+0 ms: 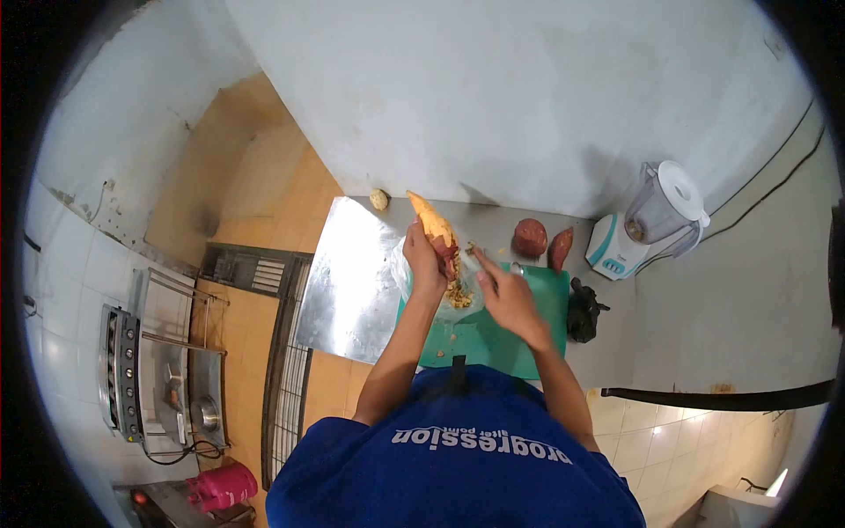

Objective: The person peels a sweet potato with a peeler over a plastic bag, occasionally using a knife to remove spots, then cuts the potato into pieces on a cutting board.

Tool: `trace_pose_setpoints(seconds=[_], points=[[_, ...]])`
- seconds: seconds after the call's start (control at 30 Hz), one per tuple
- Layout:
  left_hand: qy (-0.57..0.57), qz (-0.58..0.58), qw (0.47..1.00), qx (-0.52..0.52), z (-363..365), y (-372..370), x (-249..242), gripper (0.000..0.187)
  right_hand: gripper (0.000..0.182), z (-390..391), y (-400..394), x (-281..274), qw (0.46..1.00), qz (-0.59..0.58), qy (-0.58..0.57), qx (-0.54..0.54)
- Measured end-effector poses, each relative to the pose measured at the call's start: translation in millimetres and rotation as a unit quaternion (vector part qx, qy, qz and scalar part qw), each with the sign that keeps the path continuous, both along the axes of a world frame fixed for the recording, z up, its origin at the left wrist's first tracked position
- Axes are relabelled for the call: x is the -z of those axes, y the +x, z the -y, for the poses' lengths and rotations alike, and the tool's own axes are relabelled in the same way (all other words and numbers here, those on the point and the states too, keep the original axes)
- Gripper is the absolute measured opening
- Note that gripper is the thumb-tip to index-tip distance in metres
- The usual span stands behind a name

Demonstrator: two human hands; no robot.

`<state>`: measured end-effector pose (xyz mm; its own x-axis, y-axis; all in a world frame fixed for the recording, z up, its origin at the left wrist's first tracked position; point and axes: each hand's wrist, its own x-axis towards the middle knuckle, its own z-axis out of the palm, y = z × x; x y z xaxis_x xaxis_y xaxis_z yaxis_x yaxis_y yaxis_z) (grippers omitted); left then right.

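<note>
My left hand (424,262) is wrapped round the lower part of a sweet potato (433,222), which is held tilted upward. Its upper part is bare orange-yellow flesh, while reddish skin remains lower down. Close beside it, my right hand (508,302) is closed, with a small dark tip showing at its fingers; the tool itself is too small to name. Under the hands, a heap of peelings (458,295) lies on a clear plastic bag (478,302) over a green cutting board (484,339). Something shiny shows behind the right hand, partly hidden.
Two reddish unpeeled sweet potatoes, a round one (530,238) and a slim one (560,250), lie beyond the board. A black plastic bag (584,311) and a blender (656,216) stand to the right. A pale round lump (378,199) sits by the metal counter's (343,299) back edge.
</note>
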<state>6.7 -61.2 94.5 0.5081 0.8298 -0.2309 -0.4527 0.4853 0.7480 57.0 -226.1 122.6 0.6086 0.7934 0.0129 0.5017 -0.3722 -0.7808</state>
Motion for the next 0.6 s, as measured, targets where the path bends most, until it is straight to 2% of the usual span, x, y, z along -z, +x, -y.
trace_pose_setpoints(seconds=[0.03,0.23,0.33,0.4,0.47,0.53,0.57,0.6], points=[[0.014,0.005,1.0,-0.002,2.3,2.9,-0.8,0.031,0.046,-3.0,2.4,-5.2,0.999,0.025,0.045,0.012],[0.062,0.009,0.995,0.072,6.3,3.7,0.8,0.031,0.045,-13.7,10.7,-15.6,1.0,-0.004,0.0,-0.007],[0.063,-0.032,0.997,0.038,-1.9,10.9,3.5,0.031,0.047,-7.3,3.2,17.3,0.997,0.06,-0.004,-0.055],[0.11,0.003,0.994,-0.008,-8.2,19.2,1.3,0.031,0.046,-7.0,-7.8,27.9,0.998,0.044,0.027,-0.036],[0.094,0.008,0.995,-0.03,-3.3,21.9,-3.2,0.032,0.046,-7.2,-4.1,24.9,0.997,0.033,0.057,-0.028],[0.085,-0.006,0.996,0.023,-2.4,12.9,-0.2,0.033,0.046,-4.7,-1.9,1.7,1.0,-0.009,0.001,-0.009],[0.081,-0.032,0.994,0.065,-2.8,5.5,-0.1,0.033,0.046,-6.7,1.3,0.4,1.0,-0.01,0.001,-0.009],[0.081,-0.031,0.994,0.066,1.3,6.2,-3.5,0.033,0.045,-8.2,5.3,-1.6,0.999,0.019,0.049,0.005]])
